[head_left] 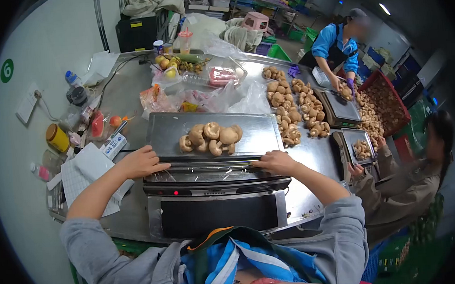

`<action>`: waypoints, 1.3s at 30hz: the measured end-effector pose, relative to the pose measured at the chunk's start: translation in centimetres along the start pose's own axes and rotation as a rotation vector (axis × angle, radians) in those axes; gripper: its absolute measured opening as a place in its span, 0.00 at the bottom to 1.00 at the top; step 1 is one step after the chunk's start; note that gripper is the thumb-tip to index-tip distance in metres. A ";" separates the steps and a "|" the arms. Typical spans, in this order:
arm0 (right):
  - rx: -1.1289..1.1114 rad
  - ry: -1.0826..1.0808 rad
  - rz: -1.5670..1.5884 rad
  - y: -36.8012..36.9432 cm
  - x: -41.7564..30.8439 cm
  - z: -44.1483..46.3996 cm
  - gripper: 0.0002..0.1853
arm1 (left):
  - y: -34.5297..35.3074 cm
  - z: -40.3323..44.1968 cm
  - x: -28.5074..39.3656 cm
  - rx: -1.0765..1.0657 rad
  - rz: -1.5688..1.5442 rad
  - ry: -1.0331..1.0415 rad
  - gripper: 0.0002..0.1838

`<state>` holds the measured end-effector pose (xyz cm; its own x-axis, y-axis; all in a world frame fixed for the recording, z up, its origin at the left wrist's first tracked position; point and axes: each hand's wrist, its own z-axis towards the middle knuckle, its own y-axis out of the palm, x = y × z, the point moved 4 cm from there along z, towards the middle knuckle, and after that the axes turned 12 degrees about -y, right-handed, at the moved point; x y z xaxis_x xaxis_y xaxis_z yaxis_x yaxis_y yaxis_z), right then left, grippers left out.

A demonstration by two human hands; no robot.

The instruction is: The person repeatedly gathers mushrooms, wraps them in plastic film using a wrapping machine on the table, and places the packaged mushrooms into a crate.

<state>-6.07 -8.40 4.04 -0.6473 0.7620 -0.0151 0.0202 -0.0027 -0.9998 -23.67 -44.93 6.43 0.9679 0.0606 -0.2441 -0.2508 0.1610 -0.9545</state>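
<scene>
Metal bench (312, 163) in a workroom, with a wrapping machine (217, 187) before you.
Your left hand (144, 162) and right hand (276, 163) touch opposite ends of its bar, fingers bent; whether they grip the clear film (203, 172) cannot be told. Mushrooms (211, 135) lie clustered on the metal plate (164, 130) just beyond.

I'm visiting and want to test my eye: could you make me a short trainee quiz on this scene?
1. True or false: the left hand and the right hand are both clear of the mushrooms on the metal plate.
2. What colour is the light on the machine: A green, B red or C blue?
3. Fill the gap: near the blue-sleeved co-worker, more mushrooms lie in a red ____.

Key: 1 true; 2 B; 3 crate.
</scene>
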 end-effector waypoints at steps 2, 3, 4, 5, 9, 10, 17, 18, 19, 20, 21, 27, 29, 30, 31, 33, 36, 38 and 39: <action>0.014 -0.097 -0.017 1.1 -0.7 1.3 0.20 | 2.3 1.1 0.4 0.096 -0.035 0.037 0.17; 0.077 -0.068 0.010 1.4 -1.0 1.7 0.17 | 4.2 1.4 1.1 0.123 -0.046 0.041 0.17; 0.186 0.041 0.105 1.7 -1.3 1.9 0.15 | 4.8 1.6 1.4 0.120 -0.013 0.023 0.16; 0.294 0.147 0.197 2.1 -1.6 1.8 0.12 | 5.2 1.6 1.6 0.139 -0.149 -0.086 0.15; 0.721 0.748 1.116 0.1 -2.3 -1.6 0.09 | 0.0 0.9 -0.4 0.425 -0.807 -0.767 0.09; 1.067 0.666 1.102 -3.4 -0.9 -0.6 0.10 | -0.1 0.6 -0.6 0.446 -1.254 -1.076 0.08; 1.028 0.584 0.784 -0.7 14.0 10.7 0.11 | 9.6 11.0 -10.7 0.491 -0.971 -1.160 0.08; 0.783 0.577 0.663 2.1 13.3 11.3 0.10 | 12.5 10.6 -9.3 0.266 -0.863 -1.118 0.08; 0.542 0.566 0.538 4.4 12.1 11.6 0.11 | 12.2 10.6 -7.5 0.349 -0.588 -0.737 0.09; 0.619 0.388 0.330 3.9 11.2 11.9 0.11 | 11.6 10.4 -7.2 0.428 -0.624 -0.753 0.09; 0.684 0.217 0.125 3.5 10.3 12.0 0.11 | 11.2 10.2 -7.5 0.425 -0.624 -0.744 0.09; 0.587 0.449 1.185 5.8 7.5 9.4 0.16 | 11.1 7.6 -5.0 0.049 -1.438 -0.973 0.12; 0.595 0.366 1.061 5.5 3.8 8.1 0.20 | 10.5 6.0 -2.4 -0.015 -1.482 -0.818 0.16; 0.488 0.387 0.951 4.4 2.6 7.3 0.21 | 9.8 5.7 -2.1 -0.023 -1.492 -0.814 0.16; 0.488 0.401 0.962 3.5 1.2 7.1 0.21 | 8.7 5.1 -1.7 -0.001 -1.327 -0.756 0.17; 0.612 0.338 1.061 1.9 -1.0 6.9 0.22 | 6.7 4.4 -0.4 -0.007 -1.164 -0.683 0.19; 0.637 0.424 1.088 0.3 -2.2 6.1 0.24 | 2.3 4.0 1.7 0.188 -1.126 -0.927 0.20; 0.543 0.420 1.223 -2.1 -4.9 4.8 0.26 | 0.1 2.3 4.7 0.234 -1.306 -1.018 0.19; 0.566 0.418 1.310 -2.5 -6.5 4.4 0.27 | -0.4 1.4 6.5 0.079 -1.479 -1.147 0.18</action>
<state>-5.30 -16.23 6.54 -0.1408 0.1444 -0.9794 0.0464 -0.9872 -0.1523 -17.27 -43.24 5.44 -0.0985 0.3887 0.9161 0.6374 0.7316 -0.2419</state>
